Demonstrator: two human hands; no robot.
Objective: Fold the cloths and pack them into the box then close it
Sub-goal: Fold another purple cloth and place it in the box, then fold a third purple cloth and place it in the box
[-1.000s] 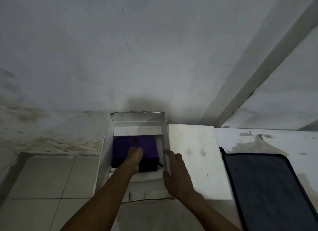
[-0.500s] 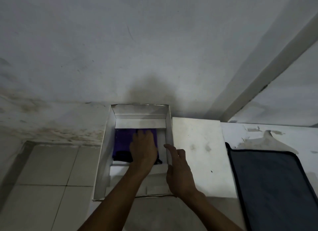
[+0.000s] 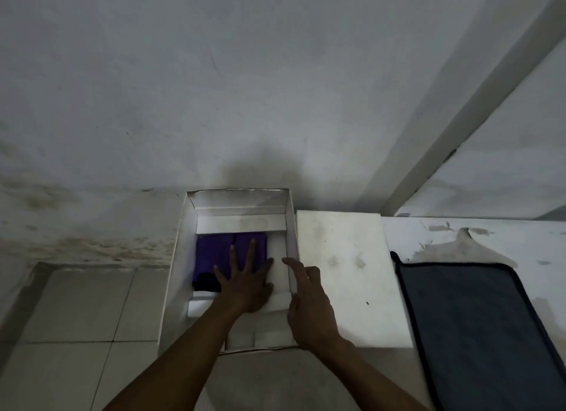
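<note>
While the folded purple cloth [image 3: 228,251] lies inside the open white box [image 3: 180,257], the head view shows the packing step under way rather than the closing. Spread flat with fingers straight, the left hand [image 3: 245,283] presses down on the cloth, pinching nothing; its thumb reaches toward the bare white floor of the box to the right of the cloth. Just beside it, the right hand [image 3: 309,306] rests at the box's right wall, index finger extended along the rim and the other fingers loosely bent, gripping nothing that I can make out. A darker patch shows at the near left corner of the cloth, under the left hand's little finger; whether it is a second cloth or a shadowed fold I cannot tell. To the right of the box a flat white panel [image 3: 346,275] lies touching its wall, probably the lid. Further right, a dark grey cloth [image 3: 477,331] with black edging is spread open and unfolded on the floor, well apart from the box. My judgement is that the purple cloth is being settled into place, and the next move calls for letting go of the box and folding the grey cloth small enough to fit the space remaining before the lid goes on.
</note>
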